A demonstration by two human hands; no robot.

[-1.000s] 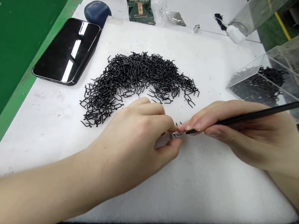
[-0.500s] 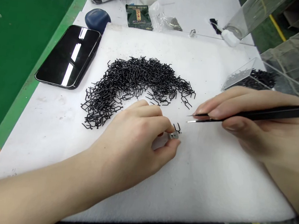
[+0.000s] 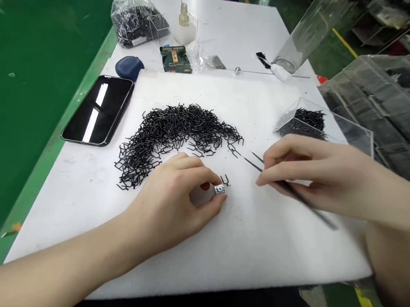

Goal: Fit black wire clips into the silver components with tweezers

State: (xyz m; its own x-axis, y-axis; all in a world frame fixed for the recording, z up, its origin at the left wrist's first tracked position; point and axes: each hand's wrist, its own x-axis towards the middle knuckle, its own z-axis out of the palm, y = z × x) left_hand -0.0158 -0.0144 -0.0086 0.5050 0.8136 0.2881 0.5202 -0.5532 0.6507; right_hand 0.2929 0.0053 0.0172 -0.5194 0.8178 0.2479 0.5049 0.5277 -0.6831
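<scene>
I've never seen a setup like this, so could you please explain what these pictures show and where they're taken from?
These come from one camera worn on a person's head, looking forward and down, so the two bare hands are the wearer's own. On a white foam sheet lies a heap of bent black wire pieces. The left hand pinches a small metal part between thumb and finger. The right hand holds a pair of black tweezers, their tips clear of that part. Beside the sheet lies a black smartphone, and at its far right stands a clear acrylic box with more black pieces.
</scene>
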